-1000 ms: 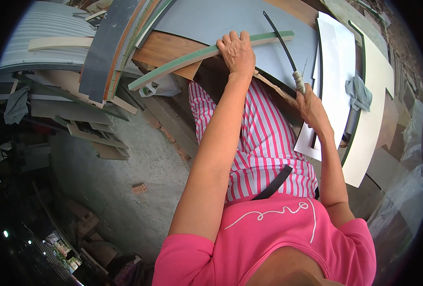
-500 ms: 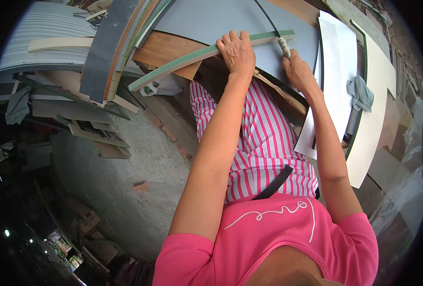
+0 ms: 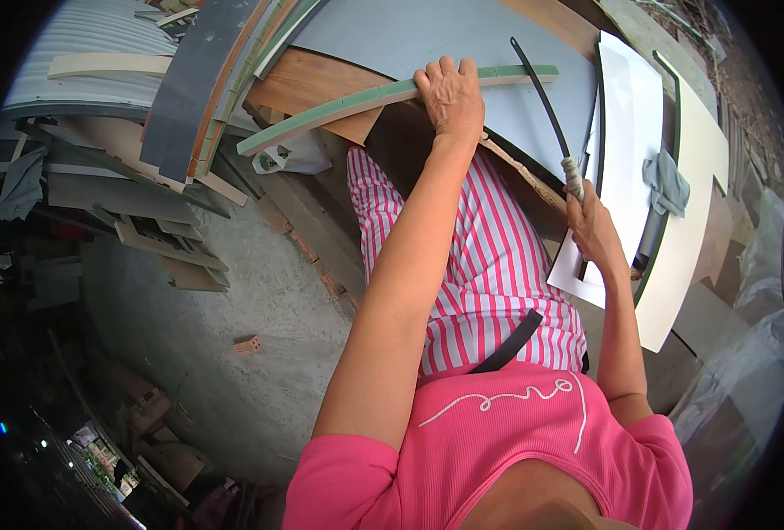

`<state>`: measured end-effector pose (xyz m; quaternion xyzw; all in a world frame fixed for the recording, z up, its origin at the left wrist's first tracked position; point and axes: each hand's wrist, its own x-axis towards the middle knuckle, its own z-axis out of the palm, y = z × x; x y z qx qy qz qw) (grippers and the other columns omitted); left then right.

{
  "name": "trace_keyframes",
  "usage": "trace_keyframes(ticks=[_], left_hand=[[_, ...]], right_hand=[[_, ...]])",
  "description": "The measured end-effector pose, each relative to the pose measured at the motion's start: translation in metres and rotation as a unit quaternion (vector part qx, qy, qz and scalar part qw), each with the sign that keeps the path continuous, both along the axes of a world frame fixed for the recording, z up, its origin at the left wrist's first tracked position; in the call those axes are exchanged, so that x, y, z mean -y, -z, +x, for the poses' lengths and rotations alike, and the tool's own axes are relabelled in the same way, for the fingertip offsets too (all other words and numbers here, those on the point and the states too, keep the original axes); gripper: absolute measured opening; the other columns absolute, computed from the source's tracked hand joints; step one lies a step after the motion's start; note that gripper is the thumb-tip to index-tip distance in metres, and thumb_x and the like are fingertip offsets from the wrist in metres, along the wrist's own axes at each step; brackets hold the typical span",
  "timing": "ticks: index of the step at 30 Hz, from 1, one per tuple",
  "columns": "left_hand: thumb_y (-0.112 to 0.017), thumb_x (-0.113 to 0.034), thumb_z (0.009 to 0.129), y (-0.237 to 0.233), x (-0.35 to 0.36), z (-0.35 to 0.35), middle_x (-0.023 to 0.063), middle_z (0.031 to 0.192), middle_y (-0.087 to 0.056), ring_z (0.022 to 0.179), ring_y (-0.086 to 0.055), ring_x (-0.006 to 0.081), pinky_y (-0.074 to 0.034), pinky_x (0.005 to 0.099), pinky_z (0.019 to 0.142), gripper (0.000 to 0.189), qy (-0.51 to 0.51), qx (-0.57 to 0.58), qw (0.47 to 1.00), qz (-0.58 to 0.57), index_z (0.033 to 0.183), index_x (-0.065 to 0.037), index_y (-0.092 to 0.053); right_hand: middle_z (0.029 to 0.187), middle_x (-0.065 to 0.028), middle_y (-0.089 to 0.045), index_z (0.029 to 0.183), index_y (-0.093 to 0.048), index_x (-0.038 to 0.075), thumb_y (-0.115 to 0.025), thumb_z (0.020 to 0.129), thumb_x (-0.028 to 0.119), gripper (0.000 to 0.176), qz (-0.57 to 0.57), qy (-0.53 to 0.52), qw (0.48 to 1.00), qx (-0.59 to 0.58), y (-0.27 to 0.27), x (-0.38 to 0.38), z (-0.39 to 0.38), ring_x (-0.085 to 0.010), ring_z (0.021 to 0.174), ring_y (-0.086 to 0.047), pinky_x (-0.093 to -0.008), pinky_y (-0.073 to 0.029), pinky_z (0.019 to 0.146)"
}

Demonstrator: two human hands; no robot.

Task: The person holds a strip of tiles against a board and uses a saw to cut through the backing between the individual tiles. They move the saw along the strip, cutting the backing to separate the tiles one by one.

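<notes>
A long, slightly curved strip (image 3: pixel 339 110) with a green face and pale edge slants across the work surface; short crosswise lines mark the green face. My left hand (image 3: pixel 454 97) is closed over it, fingers curled round the far edge. In my right hand (image 3: pixel 595 228) is a saw (image 3: pixel 544 102) with a narrow dark blade, gripped by its pale wrapped handle. The blade points away from me and passes over the strip's right end in this view. Beneath them lies a grey board (image 3: pixel 409 40), with a brown wooden panel (image 3: pixel 308 79) at its left.
White and cream panels (image 3: pixel 705 221) stand at the right, with a grey cloth (image 3: pixel 666 184) on them. Stacked curved boards (image 3: pixel 189 84) rise at the left. A plastic bag (image 3: pixel 295 155) lies under the strip's left end. One brick (image 3: pixel 248 345) sits on the concrete floor.
My right hand has moved right and back toward me with the saw, so more of the blade shows. The left hand stays on the strip, which has shifted slightly.
</notes>
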<state>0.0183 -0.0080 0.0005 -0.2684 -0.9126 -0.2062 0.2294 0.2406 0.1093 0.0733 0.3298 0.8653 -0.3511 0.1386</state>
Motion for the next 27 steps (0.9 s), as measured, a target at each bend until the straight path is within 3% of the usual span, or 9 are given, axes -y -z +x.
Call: trace_keyframes(ticks=[6,14,27], left_hand=[[-0.058,0.000,0.072,-0.002,-0.001,-0.001,0.0142,0.086,-0.056,0.086,-0.051,0.0307,-0.034,0.0432,0.083,0.012,-0.006,0.003,1.000,-0.001,0.083,-0.005,-0.059],[-0.057,0.001,0.072,-0.002,0.000,0.000,0.0144,0.086,-0.055,0.086,-0.051,0.0311,-0.034,0.0437,0.083,0.013,-0.013,0.001,1.000,0.003,0.084,-0.005,-0.058],[-0.057,0.001,0.072,-0.002,0.000,0.000,0.0144,0.085,-0.055,0.085,-0.051,0.0313,-0.034,0.0438,0.083,0.012,0.001,-0.004,1.000,0.002,0.082,-0.004,-0.057]], right_hand=[[0.079,-0.0274,-0.063,0.109,-0.046,-0.001,-0.043,0.098,0.025,0.028,0.045,-0.032,0.998,-0.007,-0.003,-0.012,-0.041,-0.0411,0.069,-0.064,-0.0494,-0.047,0.065],[0.077,-0.0341,-0.061,0.103,-0.045,-0.003,-0.045,0.095,0.022,0.026,0.120,-0.054,0.976,-0.172,0.039,-0.010,-0.112,-0.0522,0.077,-0.059,-0.0570,-0.045,0.070],[0.075,-0.0313,-0.061,0.108,-0.043,-0.002,-0.044,0.097,0.019,0.024,0.037,-0.006,0.998,-0.057,0.015,0.012,0.005,-0.0485,0.071,-0.061,-0.0533,-0.046,0.063]])
